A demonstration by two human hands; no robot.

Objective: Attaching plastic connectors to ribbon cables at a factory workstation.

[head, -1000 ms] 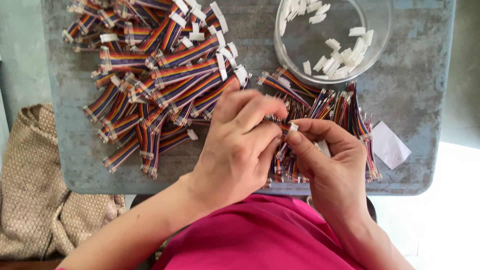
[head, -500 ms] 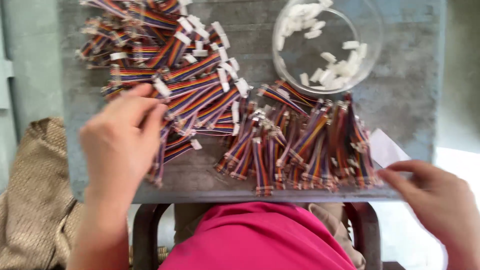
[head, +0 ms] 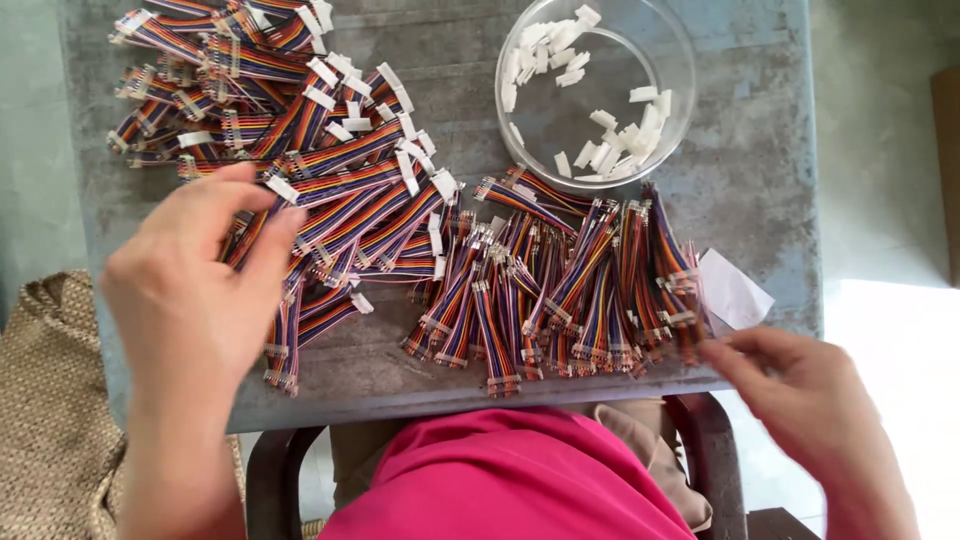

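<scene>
Since half a second ago, my left hand point(head: 195, 290) has edged further in over the left heap of ribbon cables point(head: 300, 150), while my right hand point(head: 800, 385) has come up from the table's edge to the right-hand pile of cables point(head: 560, 280). Head view: the left fingers are loosely spread, their tips resting on rainbow-striped cables with white end plugs. The right fingertips are pressed together, pinching at the outermost cable's end. Both piles lie on the grey table point(head: 760, 160); the right pile's cables have bare ends. A clear bowl point(head: 672, 50) of loose white connectors point(head: 620, 130) stands behind them.
</scene>
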